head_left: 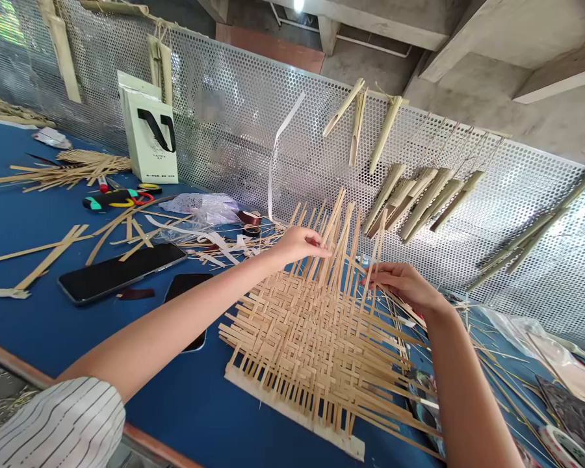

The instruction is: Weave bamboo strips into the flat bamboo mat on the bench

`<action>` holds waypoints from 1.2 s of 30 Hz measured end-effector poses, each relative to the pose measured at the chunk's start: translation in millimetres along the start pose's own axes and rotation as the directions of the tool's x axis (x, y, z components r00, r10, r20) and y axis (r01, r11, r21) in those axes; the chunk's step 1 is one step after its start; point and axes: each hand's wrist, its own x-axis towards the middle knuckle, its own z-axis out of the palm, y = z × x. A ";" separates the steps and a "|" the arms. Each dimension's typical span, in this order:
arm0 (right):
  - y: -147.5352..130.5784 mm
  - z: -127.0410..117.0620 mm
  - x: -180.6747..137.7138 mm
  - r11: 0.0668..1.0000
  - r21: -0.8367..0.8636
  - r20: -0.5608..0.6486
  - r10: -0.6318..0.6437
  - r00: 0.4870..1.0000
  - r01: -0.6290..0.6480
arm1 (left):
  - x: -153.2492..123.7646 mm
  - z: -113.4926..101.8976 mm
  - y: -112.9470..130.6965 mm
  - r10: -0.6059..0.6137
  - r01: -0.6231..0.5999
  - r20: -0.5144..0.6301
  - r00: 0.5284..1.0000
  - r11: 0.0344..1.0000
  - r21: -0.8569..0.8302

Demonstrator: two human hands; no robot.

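**Two hands up in the strips of a half-open bamboo weave**

So the left hand (305,246) has its fingers curled shut on some raised strips, and the right hand (402,284) pinches a couple of thin, pale tan, flat bamboo strips (379,244) further right. My guess: lifting them keeps them clear of the flat, straw-coloured, tightly woven bamboo mat (297,325), which lies right below on the blue surface (170,403). Its weave is a stepped, blocky texture with loose ends poking out. A flat cream band (292,414) runs along the near edge, probably keeping the ends evenly spaced. Left of it sit a black, glossy rectangular phone (121,273) and black-and-teal-handled pliers (110,199), seemingly parked out of the way.
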 end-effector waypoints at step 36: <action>1.3 3.3 -0.6 0.999 0.046 -0.044 0.023 0.999 -0.021 | -0.6 9.5 -12.0 -0.054 0.065 0.048 0.997 0.957 -0.282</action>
